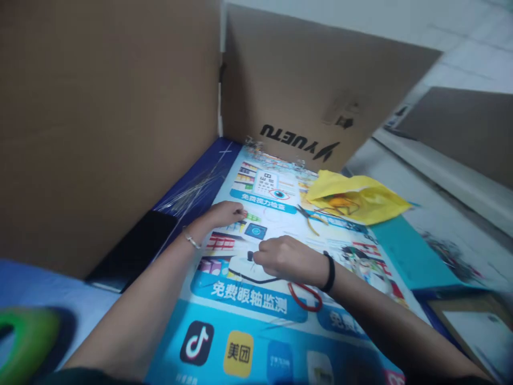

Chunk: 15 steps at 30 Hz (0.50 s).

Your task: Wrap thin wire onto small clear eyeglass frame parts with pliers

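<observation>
Over a printed poster [240,316], the left hand [226,214] and right hand [285,259] curl fingers closed, any grip indiscernible; the poster's red loop [316,309] looks light, pliable, best pinched at its rim.

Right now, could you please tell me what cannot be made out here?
Head view: what the left hand pinches, if anything; its curled shape and blur hide it.
Head view: what the right hand holds, if anything; its closed shape hides it.
Head view: full contents of the yellow bag; its folds cover them.
Head view: whole outline of the green ring; the left edge crops it.
</observation>
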Tool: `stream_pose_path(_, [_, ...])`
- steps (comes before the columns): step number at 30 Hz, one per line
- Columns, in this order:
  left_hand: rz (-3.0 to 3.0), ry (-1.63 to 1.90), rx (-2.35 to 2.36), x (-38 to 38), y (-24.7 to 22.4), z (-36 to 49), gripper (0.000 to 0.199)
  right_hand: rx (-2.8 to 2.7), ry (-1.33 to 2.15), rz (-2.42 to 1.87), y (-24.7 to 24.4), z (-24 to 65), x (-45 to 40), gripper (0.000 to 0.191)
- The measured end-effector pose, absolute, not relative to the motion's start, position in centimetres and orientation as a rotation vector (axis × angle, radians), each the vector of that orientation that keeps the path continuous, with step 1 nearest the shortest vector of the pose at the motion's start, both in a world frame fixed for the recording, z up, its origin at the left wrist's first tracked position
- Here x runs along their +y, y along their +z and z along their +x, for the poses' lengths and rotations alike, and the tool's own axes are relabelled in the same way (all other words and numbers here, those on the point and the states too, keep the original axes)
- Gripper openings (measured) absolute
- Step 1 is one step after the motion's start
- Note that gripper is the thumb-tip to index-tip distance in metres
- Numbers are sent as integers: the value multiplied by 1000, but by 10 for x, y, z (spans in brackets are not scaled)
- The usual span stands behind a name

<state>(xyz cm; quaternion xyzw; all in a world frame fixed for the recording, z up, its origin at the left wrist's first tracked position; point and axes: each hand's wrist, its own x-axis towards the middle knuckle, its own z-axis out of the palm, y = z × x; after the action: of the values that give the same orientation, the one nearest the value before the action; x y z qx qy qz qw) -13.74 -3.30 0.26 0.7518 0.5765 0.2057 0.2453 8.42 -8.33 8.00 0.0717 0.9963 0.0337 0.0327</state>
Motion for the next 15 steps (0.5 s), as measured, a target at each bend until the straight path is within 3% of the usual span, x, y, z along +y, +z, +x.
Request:
stream_pose_path(6, [1985, 537, 1520, -28, -2, -140, 31, 2997, 207, 867, 101, 194, -76, 17])
stream_pose_path(15, [1910, 480, 1580, -26, -2, -140, 32, 2271, 959, 2169, 150, 368, -50, 23])
